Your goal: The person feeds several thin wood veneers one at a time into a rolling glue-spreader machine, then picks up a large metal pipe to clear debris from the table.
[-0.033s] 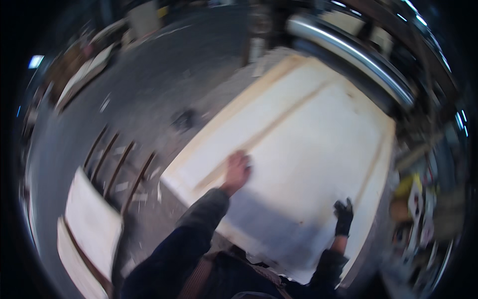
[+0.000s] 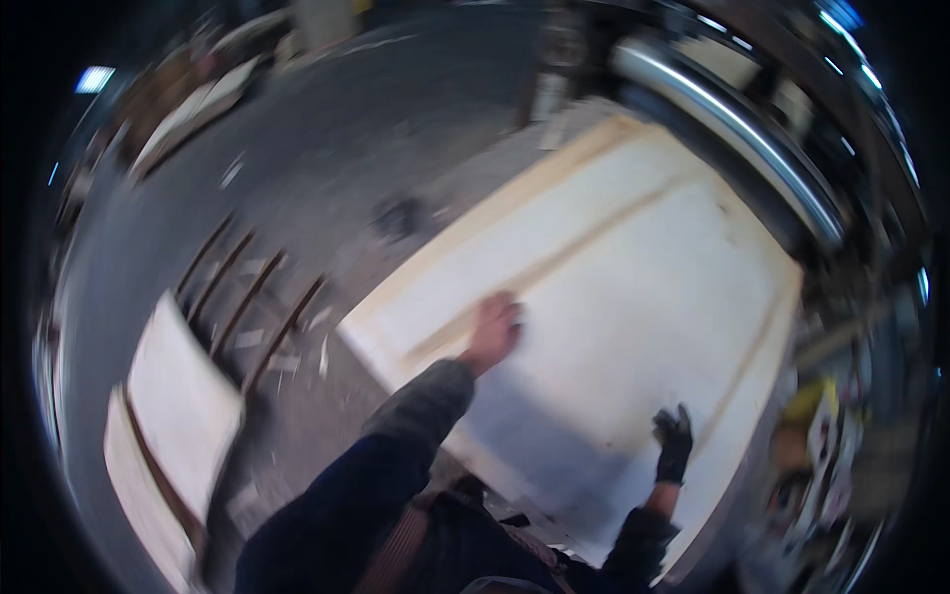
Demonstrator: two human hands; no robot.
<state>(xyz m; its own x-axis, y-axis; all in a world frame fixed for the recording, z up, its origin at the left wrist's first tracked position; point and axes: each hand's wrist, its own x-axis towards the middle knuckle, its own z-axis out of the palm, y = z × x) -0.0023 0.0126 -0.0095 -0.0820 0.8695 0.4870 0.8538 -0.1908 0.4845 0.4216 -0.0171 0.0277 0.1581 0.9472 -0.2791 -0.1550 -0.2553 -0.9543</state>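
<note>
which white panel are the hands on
The big panel straight ahead: left hand and gloved right hand rest on it. The smaller panels lie untouched at left.

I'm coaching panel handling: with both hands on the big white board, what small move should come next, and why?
Probably slide the left hand outward to the white board's near-left edge. It lies flat on the face, inboard of the edge, while the gloved right hand sits near the right side.

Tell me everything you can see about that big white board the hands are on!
The big white rectangular board lies flat, raised above the grey floor. It looks like pale painted wood, with tan edges and thin raised strips across its face. The bare left hand rests on one strip near its left edge; the black-gloved right hand presses near its lower right. A shadow darkens its near end.
</note>
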